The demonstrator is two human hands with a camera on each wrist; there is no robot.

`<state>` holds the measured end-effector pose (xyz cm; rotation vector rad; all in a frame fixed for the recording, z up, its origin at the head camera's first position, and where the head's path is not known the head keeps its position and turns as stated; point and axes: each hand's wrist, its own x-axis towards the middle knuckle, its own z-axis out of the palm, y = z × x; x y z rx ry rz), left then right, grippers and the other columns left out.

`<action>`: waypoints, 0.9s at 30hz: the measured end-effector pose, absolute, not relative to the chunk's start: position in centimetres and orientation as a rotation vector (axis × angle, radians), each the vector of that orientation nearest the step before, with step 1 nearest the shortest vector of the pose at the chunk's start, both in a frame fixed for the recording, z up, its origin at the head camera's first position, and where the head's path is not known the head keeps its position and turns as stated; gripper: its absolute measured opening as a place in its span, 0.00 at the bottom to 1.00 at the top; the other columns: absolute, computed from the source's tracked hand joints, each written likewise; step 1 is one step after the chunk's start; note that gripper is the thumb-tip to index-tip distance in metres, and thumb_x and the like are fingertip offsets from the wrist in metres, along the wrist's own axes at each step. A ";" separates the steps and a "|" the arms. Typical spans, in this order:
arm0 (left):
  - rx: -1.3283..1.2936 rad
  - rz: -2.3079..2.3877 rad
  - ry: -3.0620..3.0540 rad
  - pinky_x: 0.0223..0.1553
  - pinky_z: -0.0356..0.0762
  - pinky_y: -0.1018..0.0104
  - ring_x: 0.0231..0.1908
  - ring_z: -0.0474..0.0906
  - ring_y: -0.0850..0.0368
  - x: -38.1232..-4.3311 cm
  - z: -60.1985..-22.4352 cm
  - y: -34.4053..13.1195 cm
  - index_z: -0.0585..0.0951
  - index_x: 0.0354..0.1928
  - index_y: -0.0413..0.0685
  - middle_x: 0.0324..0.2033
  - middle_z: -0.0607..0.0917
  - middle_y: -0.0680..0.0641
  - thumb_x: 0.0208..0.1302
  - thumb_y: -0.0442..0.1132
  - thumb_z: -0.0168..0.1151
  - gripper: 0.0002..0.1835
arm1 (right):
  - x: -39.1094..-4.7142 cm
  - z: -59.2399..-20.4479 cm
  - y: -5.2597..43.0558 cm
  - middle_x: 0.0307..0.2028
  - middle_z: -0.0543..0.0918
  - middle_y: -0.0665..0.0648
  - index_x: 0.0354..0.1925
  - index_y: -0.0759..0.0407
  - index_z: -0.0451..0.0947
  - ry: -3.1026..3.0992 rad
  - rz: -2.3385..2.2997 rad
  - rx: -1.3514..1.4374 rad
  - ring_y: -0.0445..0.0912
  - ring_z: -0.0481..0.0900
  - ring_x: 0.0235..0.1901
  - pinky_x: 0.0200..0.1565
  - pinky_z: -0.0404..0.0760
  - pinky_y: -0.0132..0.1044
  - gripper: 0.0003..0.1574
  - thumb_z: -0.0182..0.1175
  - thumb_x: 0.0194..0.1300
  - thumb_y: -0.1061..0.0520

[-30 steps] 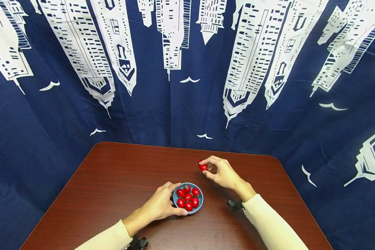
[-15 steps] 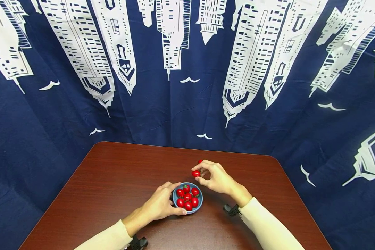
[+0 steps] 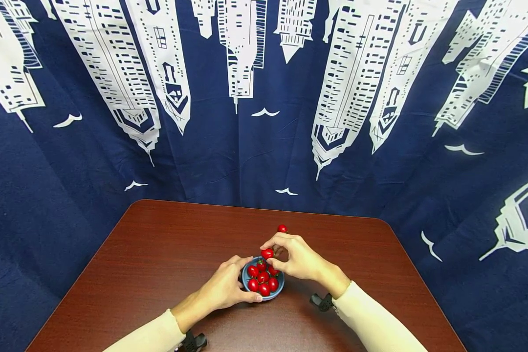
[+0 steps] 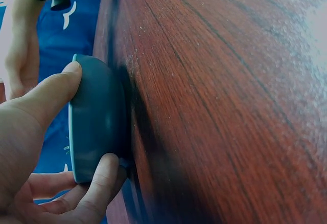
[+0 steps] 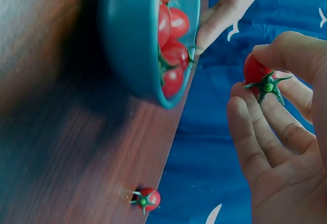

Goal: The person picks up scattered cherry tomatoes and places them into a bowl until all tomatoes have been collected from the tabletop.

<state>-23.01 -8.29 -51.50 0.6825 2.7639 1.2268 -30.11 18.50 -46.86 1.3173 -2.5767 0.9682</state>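
Observation:
A small blue bowl (image 3: 283, 286) with several cherry tomatoes (image 3: 263, 277) in it stands on the table. My left hand (image 3: 222, 289) holds the bowl from its left side. In the left wrist view, the thumb lies at the rim and the fingers reach round the bowl's outer wall (image 4: 99, 121). Between thumb and fingertips, my right hand (image 3: 301, 259) pinches one cherry tomato (image 5: 255, 69) over the bowl's far edge; its green stem top shows in the right wrist view. Another cherry tomato (image 3: 282, 228) lies on the table beyond the right hand.
The brown wooden table (image 3: 193, 230) ends at the back against a dark blue curtain (image 3: 211, 161) printed with white buildings and birds. A dark wrist device (image 3: 321, 302) sits at the right cuff, and a similar device (image 3: 192, 341) at the left.
My right hand has carried the pinched cherry tomato left and nearer, to above the bowl's far edge. The tomato behind that hand has come into full view. The left hand stays on the bowl.

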 end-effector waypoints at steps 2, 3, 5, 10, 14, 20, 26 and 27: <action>0.688 1.233 2.760 0.43 0.90 0.73 0.45 0.85 0.57 -23.0 -51.5 -8.3 0.78 0.80 0.30 0.58 0.86 0.39 0.55 0.53 0.96 0.57 | -29.9 -46.9 18.3 0.54 0.95 0.50 0.60 0.53 0.91 -2.568 0.970 1.335 0.42 0.93 0.46 0.48 0.93 0.38 0.22 0.80 0.70 0.65; 0.684 1.238 2.754 0.43 0.90 0.73 0.44 0.85 0.57 -23.0 -51.5 -8.3 0.78 0.80 0.30 0.58 0.86 0.39 0.56 0.53 0.96 0.57 | -29.8 -47.0 18.2 0.54 0.95 0.50 0.60 0.53 0.91 -2.566 0.971 1.341 0.41 0.93 0.46 0.48 0.94 0.39 0.22 0.80 0.71 0.64; 0.675 1.238 2.750 0.43 0.90 0.74 0.45 0.86 0.57 -23.0 -51.5 -8.3 0.77 0.81 0.31 0.58 0.86 0.40 0.56 0.53 0.96 0.57 | -29.5 -47.0 18.0 0.53 0.94 0.49 0.60 0.52 0.91 -2.563 0.970 1.352 0.41 0.93 0.46 0.48 0.94 0.41 0.22 0.80 0.70 0.64; 0.680 1.230 2.761 0.43 0.89 0.74 0.47 0.86 0.55 -23.0 -51.5 -8.4 0.77 0.81 0.32 0.58 0.86 0.40 0.55 0.53 0.96 0.57 | -29.0 -47.1 17.6 0.51 0.93 0.49 0.59 0.52 0.91 -2.584 0.974 1.377 0.48 0.93 0.43 0.44 0.95 0.44 0.21 0.81 0.71 0.64; 0.688 1.224 2.768 0.43 0.89 0.74 0.48 0.85 0.54 -22.9 -51.5 -8.4 0.78 0.81 0.32 0.58 0.86 0.40 0.55 0.53 0.96 0.57 | -28.7 -47.3 17.4 0.51 0.93 0.50 0.60 0.54 0.91 -2.599 0.996 1.405 0.55 0.91 0.40 0.38 0.92 0.42 0.21 0.80 0.71 0.64; 0.692 1.202 2.790 0.45 0.89 0.73 0.50 0.84 0.53 -22.9 -51.5 -8.3 0.78 0.80 0.31 0.59 0.87 0.40 0.55 0.54 0.96 0.57 | -28.4 -47.4 17.2 0.52 0.92 0.51 0.61 0.55 0.90 -2.624 0.990 1.422 0.54 0.91 0.40 0.40 0.94 0.42 0.21 0.79 0.72 0.63; 0.690 1.220 2.772 0.44 0.89 0.74 0.48 0.86 0.55 -22.9 -51.4 -8.3 0.77 0.81 0.30 0.60 0.87 0.39 0.56 0.53 0.95 0.57 | -28.5 -47.5 17.1 0.55 0.93 0.50 0.62 0.56 0.91 -2.603 0.950 1.447 0.42 0.91 0.47 0.49 0.96 0.42 0.21 0.78 0.73 0.63; 0.689 1.223 2.769 0.43 0.89 0.75 0.48 0.86 0.55 -22.9 -51.4 -8.4 0.77 0.81 0.30 0.60 0.86 0.39 0.56 0.53 0.95 0.57 | -28.5 -47.5 17.1 0.55 0.94 0.50 0.62 0.57 0.91 -2.593 0.945 1.454 0.41 0.91 0.49 0.51 0.96 0.42 0.21 0.78 0.73 0.63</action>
